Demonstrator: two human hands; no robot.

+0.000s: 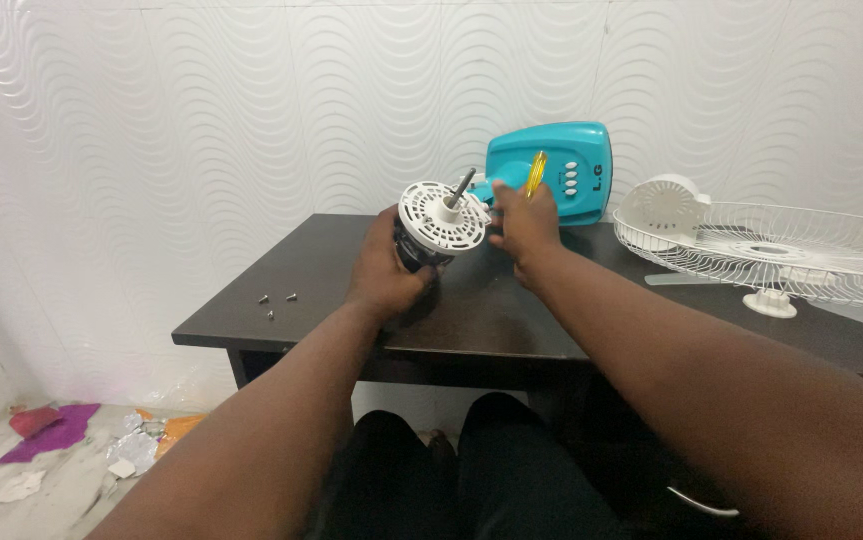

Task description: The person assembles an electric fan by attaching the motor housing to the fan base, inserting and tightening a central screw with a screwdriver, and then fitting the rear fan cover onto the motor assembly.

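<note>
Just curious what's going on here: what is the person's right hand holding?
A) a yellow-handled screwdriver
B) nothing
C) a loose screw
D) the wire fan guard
A: the right hand grips a yellow-handled screwdriver beside the fan motor that the left hand steadies.

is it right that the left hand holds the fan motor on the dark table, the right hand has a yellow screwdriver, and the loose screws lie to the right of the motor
Not quite. In the head view the loose screws lie left of the fan motor, near the dark table's left edge. The left hand does hold the motor, and the right hand does hold the yellow screwdriver.
</note>
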